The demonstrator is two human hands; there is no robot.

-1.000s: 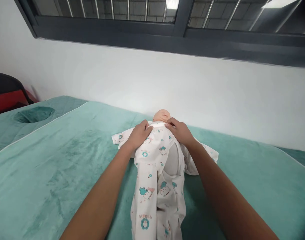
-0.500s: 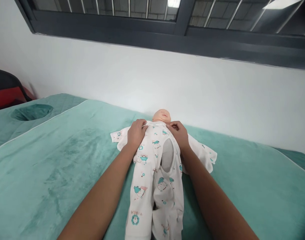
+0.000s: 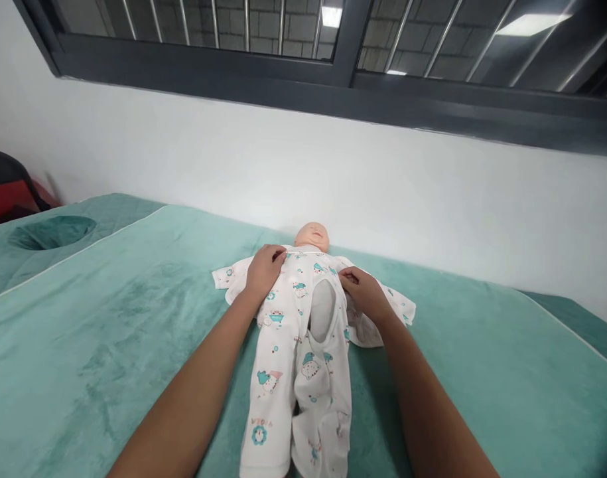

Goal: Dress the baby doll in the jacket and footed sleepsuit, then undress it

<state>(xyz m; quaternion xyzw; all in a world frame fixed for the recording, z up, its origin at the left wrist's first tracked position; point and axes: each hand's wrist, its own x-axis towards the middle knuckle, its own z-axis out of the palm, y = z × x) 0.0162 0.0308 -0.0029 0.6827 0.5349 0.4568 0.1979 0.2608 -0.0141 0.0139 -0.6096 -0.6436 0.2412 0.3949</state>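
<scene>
A baby doll (image 3: 312, 236) lies on its back, its head toward the wall. It wears a white printed baby shirt (image 3: 399, 307), whose sleeves spread to both sides. White split-crotch baby pants (image 3: 272, 352) with teal bear prints cover its front, the waistband up near the neck. Pale grey shows through the oval opening. My left hand (image 3: 265, 271) is closed at the waistband's left corner, fingers bent over the cloth. My right hand (image 3: 365, 292) pinches at the right edge of the pants, below the waistband; its fingertips are partly hidden.
Beneath the doll is a teal padded bed cover (image 3: 148, 332) with a round hole (image 3: 54, 232) at the far left. A white wall (image 3: 208, 159) rises behind, under a dark-framed barred window (image 3: 283, 73). A red and black object (image 3: 9, 192) stands at the left edge.
My right hand has moved down from the waistband's right corner to the side edge of the pants. My left hand stays at the left corner. The camera view has shifted slightly.
</scene>
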